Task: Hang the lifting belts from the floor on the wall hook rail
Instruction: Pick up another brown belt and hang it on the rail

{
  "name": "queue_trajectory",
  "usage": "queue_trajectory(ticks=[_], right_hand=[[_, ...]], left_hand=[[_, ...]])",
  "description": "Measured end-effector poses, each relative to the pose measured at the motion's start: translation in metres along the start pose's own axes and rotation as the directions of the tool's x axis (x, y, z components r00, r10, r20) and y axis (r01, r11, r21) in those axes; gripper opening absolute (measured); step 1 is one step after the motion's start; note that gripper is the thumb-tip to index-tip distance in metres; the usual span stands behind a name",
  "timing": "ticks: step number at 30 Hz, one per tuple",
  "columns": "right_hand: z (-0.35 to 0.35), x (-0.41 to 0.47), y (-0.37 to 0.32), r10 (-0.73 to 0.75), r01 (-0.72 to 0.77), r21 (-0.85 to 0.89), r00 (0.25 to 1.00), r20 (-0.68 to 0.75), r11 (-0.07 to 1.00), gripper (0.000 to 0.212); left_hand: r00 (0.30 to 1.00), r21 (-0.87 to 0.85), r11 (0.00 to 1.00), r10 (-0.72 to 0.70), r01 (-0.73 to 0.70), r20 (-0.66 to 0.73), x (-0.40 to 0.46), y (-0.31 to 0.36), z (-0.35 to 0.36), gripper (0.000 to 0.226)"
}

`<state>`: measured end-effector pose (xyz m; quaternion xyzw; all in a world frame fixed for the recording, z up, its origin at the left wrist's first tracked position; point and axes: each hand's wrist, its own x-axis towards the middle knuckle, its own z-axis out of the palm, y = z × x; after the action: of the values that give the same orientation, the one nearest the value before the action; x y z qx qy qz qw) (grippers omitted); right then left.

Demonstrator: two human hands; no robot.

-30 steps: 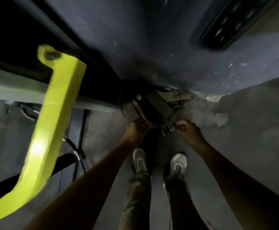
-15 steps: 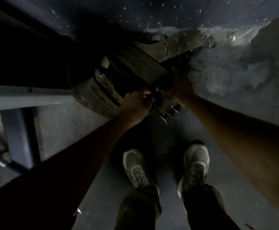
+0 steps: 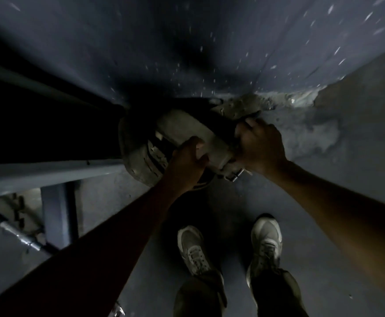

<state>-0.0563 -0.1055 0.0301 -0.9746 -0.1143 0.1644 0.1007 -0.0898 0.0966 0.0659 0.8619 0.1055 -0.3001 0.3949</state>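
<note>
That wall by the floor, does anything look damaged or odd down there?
Yes. Where the wall meets the floor, the surface is chipped and crumbled into a pale ragged patch. The belts gripped by the left hand and right hand look worn and cracked.

left hand (image 3: 188,157): arm outstretched, fingers curled, gripping | right hand (image 3: 259,147): arm outstretched, fingers curled, gripping

Dim grey floor (image 3: 358,184), speckled wall (image 3: 210,42), perhaps crumbling
</note>
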Motion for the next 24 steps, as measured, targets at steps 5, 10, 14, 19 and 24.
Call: queue_trajectory(ticks=[5,10,14,19,24], right_hand=[[-0.088,-0.02,-0.02,0.142,-0.2,0.422,0.976,0.164,0.884,0.034],[-0.05,-0.032,-0.024,0.204,-0.33,0.437,0.928,0.312,0.837,0.043],[0.028,-0.021,-0.012,0.189,-0.355,0.417,0.902,0.389,0.837,0.063],[0.108,0.011,0.012,0.191,-0.349,0.416,0.907,0.374,0.84,0.098],[0.151,0.039,0.022,0.223,-0.31,0.245,0.919,0.326,0.919,0.121]], left_hand=[[0.996,0.034,0.998,0.056,-0.054,-0.068,-0.026,0.077,-0.054,0.031],[0.994,0.138,0.985,0.099,-0.104,0.042,-0.033,0.072,-0.032,0.03],[0.992,0.215,0.976,0.011,-0.038,0.122,-0.015,0.012,0.011,0.04],[0.989,0.468,0.878,0.039,-0.102,0.142,0.003,-0.062,0.054,0.046],[0.983,0.577,0.797,0.122,-0.18,0.139,0.003,-0.096,0.072,0.046]])
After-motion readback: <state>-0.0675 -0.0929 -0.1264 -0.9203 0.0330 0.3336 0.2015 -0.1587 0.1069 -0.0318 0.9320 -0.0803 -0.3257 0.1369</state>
